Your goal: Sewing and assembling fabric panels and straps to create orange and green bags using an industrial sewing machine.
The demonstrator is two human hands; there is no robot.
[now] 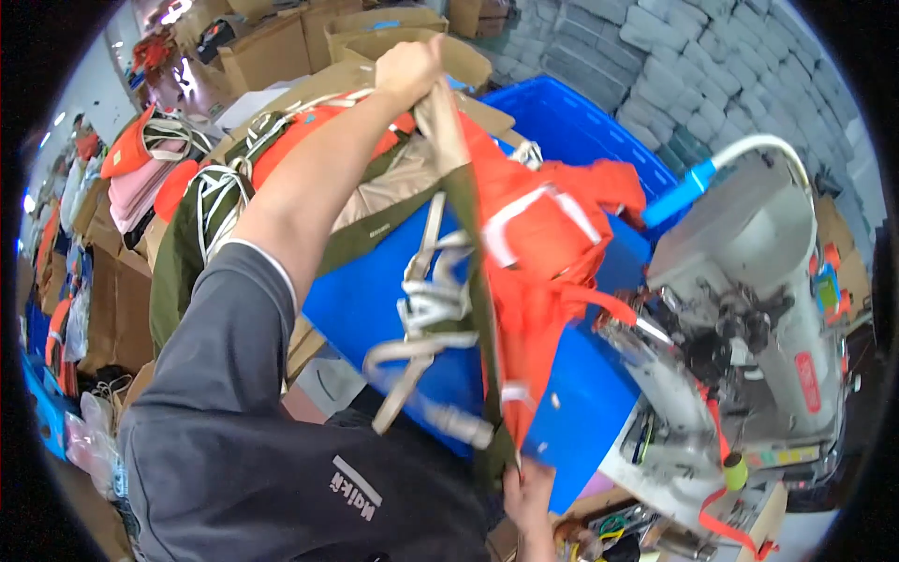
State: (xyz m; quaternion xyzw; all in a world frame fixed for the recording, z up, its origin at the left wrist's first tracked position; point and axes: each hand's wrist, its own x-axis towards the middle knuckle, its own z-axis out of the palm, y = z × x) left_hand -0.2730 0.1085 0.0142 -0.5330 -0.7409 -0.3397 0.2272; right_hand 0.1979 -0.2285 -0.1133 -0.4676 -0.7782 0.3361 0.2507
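Observation:
Stretched between my hands is an orange and olive bag piece (524,244) of sewn fabric, with a beige part at its upper end. My left hand (409,73) is raised at the far side, its fingers closed on the beige end. Low and near my body, my right hand (530,492) pinches the bottom of the olive edge. White webbing straps (435,318) dangle from the piece, blurred by motion. Beneath it lies a blue work surface (361,314). More olive, beige and orange fabric (375,206) is heaped behind my left forearm.
A grey sewing machine (749,234) stands at the right, with a blue and white tube lamp (679,197) over it. A blue crate (562,98) sits behind the work surface. Cardboard boxes (272,47) and folded pink and orange pieces (145,178) are at the left and back.

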